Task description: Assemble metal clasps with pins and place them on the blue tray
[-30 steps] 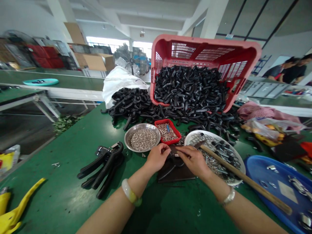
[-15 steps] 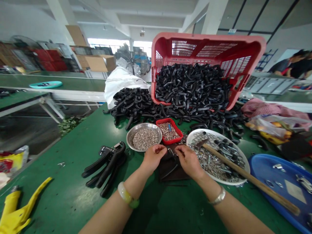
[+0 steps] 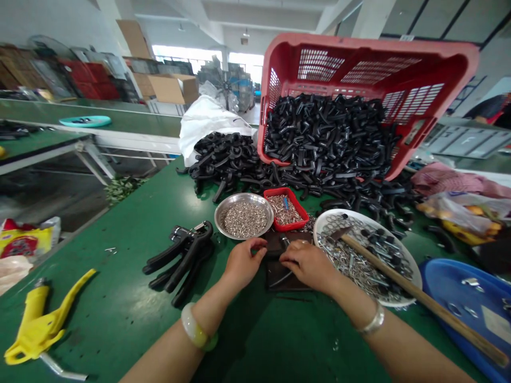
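Left hand (image 3: 244, 263): thumb and forefinger slightly parted, hold unclear | dark flat rectangular block (image 3: 275, 279): between hands, small silvery metal piece (image 3: 285, 242) near its far part | right hand (image 3: 307, 263): fingers curled beside piece, hold unclear; best steady it lightly, keeping it aligned.

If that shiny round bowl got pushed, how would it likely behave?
The bowl is probably heavy for its size, loaded with small metal pieces. Its smooth metal wall looks stiff. Tipping seems unlikely given its wide, low shape, though a jolt might spill pieces.
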Motion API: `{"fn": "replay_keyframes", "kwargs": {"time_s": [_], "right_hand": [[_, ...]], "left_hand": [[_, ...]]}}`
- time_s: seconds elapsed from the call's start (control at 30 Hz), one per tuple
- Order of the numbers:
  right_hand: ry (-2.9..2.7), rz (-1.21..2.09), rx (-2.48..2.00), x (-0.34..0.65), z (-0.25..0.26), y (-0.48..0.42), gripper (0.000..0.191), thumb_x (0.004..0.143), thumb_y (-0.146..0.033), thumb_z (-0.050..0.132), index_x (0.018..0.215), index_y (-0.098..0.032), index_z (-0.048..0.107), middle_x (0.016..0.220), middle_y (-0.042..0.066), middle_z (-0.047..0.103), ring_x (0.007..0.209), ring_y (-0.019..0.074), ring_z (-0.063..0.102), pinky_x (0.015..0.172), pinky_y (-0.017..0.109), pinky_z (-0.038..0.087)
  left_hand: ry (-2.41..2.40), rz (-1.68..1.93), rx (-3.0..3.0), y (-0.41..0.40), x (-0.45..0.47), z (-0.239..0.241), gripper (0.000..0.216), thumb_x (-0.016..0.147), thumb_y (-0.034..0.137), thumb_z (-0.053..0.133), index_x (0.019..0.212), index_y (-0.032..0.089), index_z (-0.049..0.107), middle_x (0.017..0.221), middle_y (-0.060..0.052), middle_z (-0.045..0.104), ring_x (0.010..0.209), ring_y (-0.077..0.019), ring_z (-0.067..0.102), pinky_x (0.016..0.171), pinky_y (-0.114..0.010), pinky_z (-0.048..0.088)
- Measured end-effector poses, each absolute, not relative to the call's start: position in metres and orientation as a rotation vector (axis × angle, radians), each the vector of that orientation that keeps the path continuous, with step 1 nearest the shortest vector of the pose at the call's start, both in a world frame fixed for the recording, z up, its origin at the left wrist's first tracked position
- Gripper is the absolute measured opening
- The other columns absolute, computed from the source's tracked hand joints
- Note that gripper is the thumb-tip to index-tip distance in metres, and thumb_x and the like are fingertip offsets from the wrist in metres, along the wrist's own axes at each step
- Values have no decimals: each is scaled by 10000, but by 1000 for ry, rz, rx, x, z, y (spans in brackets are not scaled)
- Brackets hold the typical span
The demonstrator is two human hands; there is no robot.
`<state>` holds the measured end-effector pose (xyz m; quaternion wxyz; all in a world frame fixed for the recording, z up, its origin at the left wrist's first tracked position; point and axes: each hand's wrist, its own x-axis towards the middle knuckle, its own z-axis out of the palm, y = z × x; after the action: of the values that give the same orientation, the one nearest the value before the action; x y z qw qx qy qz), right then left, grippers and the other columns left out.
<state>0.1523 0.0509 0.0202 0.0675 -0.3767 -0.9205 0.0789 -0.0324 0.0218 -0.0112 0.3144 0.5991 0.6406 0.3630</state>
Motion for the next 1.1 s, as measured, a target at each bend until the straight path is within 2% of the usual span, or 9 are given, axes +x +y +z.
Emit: {"fn": "replay_keyframes", "kwargs": {"time_s": [0.1,0.33,0.5,0.73,0.97,1.1], "right_hand": [[-3010,228,-1009,136,30,56,147,804,-230,543,867,-266,671,826,11,616,795,150,544,646,241,371],[-3287,205,-638,108,36,66,148,776,-248,571,863,-315,670,793,-20,635,760,144,569,536,222,312],[-3474,53,-715,83,43,61,155,753,-221,570,843,-279,683,838,19,660,789,182,601,525,224,342],[-3625,14,-786,51,46,58,123,666,-166,643,776,-187,694,767,86,671,776,230,623,596,260,437],[-3655,-39,-1067,31,32,47,327,510,-72,709,834,-96,671,813,161,659,786,261,625,661,307,483],[-3649,-15,-1151,29,25,47,331,479,-77,716,806,-92,668,804,157,656,781,262,627,672,316,488]], "left_hand": [[1806,775,1612,5,-41,-12,172,769,226,524,903,187,624,895,-22,671,791,-148,604,702,-237,431],[1894,339,1755,-20,-53,-13,150,785,234,508,866,254,633,888,2,670,859,-158,597,732,-244,401],[1972,412,1736,-16,-61,-9,157,797,241,493,892,238,618,918,-3,661,864,-149,594,749,-237,399],[1959,421,1751,-18,-66,-9,160,817,267,467,911,245,595,931,-4,634,854,-145,588,724,-234,408],[2012,336,1774,-18,-68,-4,192,816,304,454,954,257,578,986,-9,627,866,-180,590,671,-262,427],[2003,339,1764,-18,-70,-5,205,819,304,445,973,260,572,997,-10,624,888,-174,585,684,-256,427]]}}
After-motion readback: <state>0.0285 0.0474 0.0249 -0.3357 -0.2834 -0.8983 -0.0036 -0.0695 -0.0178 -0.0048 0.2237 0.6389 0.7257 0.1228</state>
